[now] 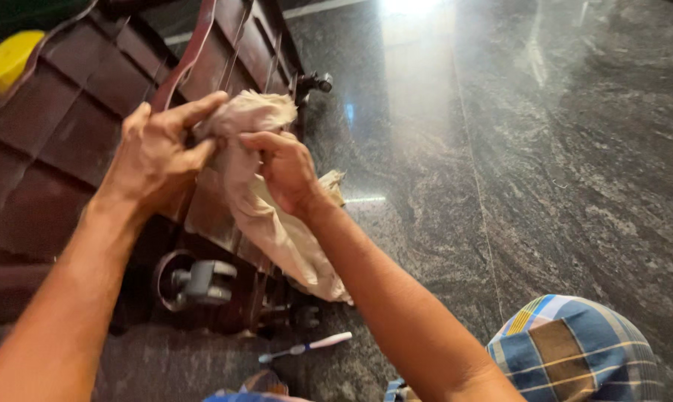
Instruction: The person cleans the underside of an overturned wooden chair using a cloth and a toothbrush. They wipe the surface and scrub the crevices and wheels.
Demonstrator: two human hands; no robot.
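My left hand [158, 152] and my right hand [284, 170] both grip a crumpled beige cloth [251, 119], pressing its bunched top against a dark maroon plastic cart-like body [68, 119] with ribbed panels. The loose tail of the cloth [295, 246] hangs down below my right wrist. My left thumb and fingers pinch the cloth's upper edge. My right fingers curl into its middle.
A grey caster wheel [202, 283] sits under the maroon body, another small wheel [316, 82] at its far end. A white and blue toothbrush [307, 347] lies on the polished dark granite floor [560, 149]. My knee in blue checked fabric [575, 350] is at lower right. A yellow object [5, 59] shows at top left.
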